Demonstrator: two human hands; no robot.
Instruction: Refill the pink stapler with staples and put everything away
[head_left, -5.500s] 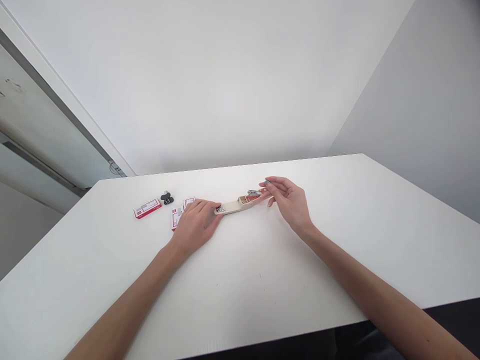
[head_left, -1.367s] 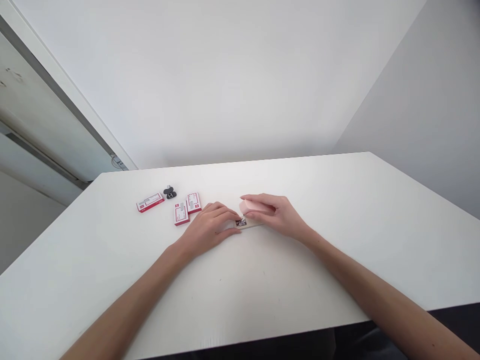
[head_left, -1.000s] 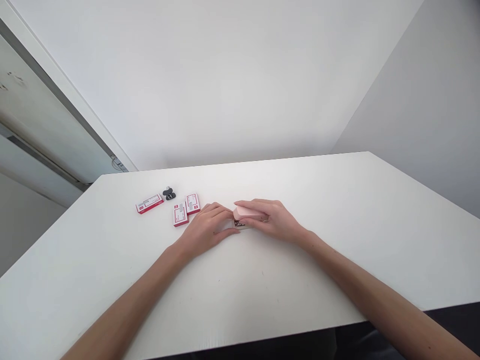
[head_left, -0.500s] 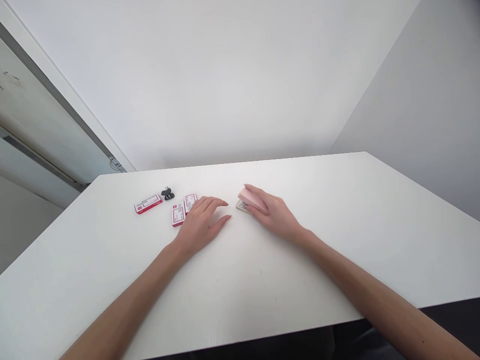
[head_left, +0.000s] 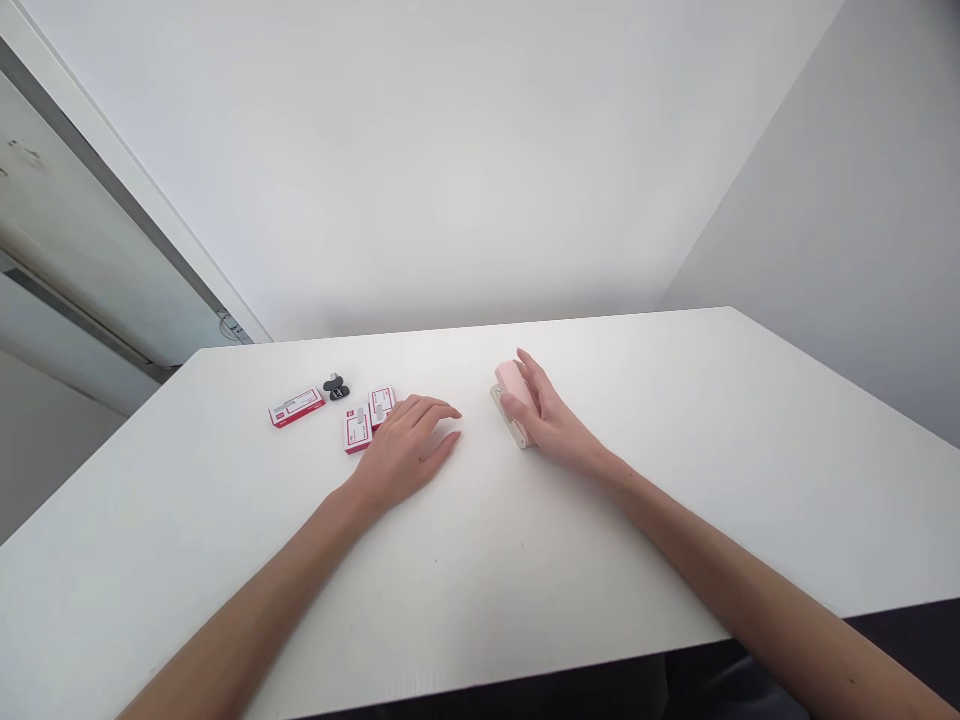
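Observation:
My right hand [head_left: 551, 415] is wrapped round a pink stapler [head_left: 514, 386] with a cream base, which stands on the white table. Its front end points away from me and a little to the left. My left hand [head_left: 409, 445] rests on the table with fingers and thumb apart, holding nothing. Just beyond its knuckles lie two small red-and-white boxes, one nearer [head_left: 358, 428] and one farther [head_left: 381, 402]; the hand partly covers the farther one.
A third, longer red-and-white box [head_left: 297, 408] lies further left on the white table [head_left: 480, 580]. Beside it is a small black object [head_left: 337, 387], perhaps a staple remover. A white wall [head_left: 480, 170] rises behind the table's far edge.
My right hand has turned the stapler so that its front now points more away from me, and has shifted it slightly right. My left hand has hardly moved.

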